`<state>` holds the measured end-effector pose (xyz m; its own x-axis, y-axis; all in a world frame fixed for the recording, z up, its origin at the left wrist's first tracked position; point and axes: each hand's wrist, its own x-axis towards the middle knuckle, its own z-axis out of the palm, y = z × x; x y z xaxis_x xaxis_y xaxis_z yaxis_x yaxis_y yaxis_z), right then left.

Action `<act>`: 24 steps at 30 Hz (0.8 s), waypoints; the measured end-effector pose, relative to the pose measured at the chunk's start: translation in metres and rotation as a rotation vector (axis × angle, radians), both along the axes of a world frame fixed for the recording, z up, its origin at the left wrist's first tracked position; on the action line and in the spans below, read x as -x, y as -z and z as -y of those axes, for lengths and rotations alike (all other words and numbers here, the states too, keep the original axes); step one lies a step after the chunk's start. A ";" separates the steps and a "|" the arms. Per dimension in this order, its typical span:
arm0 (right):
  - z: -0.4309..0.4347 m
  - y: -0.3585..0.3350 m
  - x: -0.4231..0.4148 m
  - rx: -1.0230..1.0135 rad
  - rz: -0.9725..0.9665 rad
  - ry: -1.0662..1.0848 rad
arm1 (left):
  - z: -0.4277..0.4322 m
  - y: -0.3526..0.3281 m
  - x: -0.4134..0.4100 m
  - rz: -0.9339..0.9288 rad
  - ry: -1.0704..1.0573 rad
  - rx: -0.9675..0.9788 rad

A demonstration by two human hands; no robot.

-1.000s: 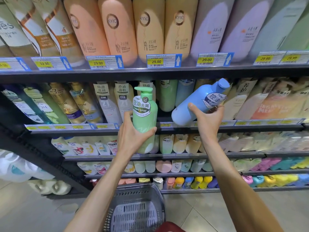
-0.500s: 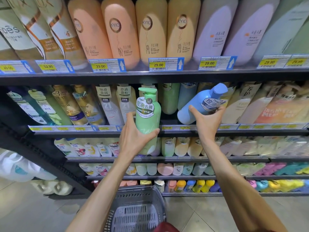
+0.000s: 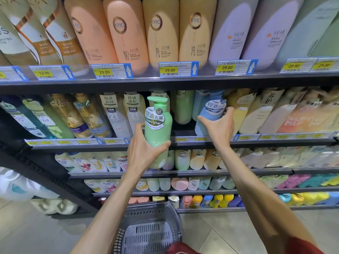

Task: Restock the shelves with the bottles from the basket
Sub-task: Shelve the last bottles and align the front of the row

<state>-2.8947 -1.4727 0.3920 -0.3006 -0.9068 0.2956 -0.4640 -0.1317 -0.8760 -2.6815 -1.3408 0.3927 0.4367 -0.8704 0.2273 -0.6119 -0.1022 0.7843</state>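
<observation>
The right hand has its grip wrapped around a blue bottle, which stands nearly upright on the second shelf, just in front of the pale blue bottles behind it — it looks as good as placed, though the fingers are not off it. The left hand has its grip closed around the lower body of a green pump bottle, held upright in the air in front of the shelf edge and not yet set down.

Judging by this, the restocking is near its end: the grey basket on the floor below shows only bare mesh in the part that is visible, so the green bottle may be the last one, though the near end of the basket is cut off.

A matching green bottle stands further back, beside the blue ones, and a dark gap in front of it seems the likely slot. The overhanging upper shelf with its price tags leaves little headroom for the tall pump, and cream bottles crowd the left side.
</observation>
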 end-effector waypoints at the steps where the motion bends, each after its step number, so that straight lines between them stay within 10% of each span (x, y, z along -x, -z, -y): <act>1: 0.001 0.000 -0.001 -0.007 -0.023 0.012 | 0.000 0.000 0.000 -0.002 0.002 -0.001; 24: -0.001 0.002 -0.002 -0.003 -0.102 -0.007 | 0.000 0.004 0.007 0.022 0.042 -0.030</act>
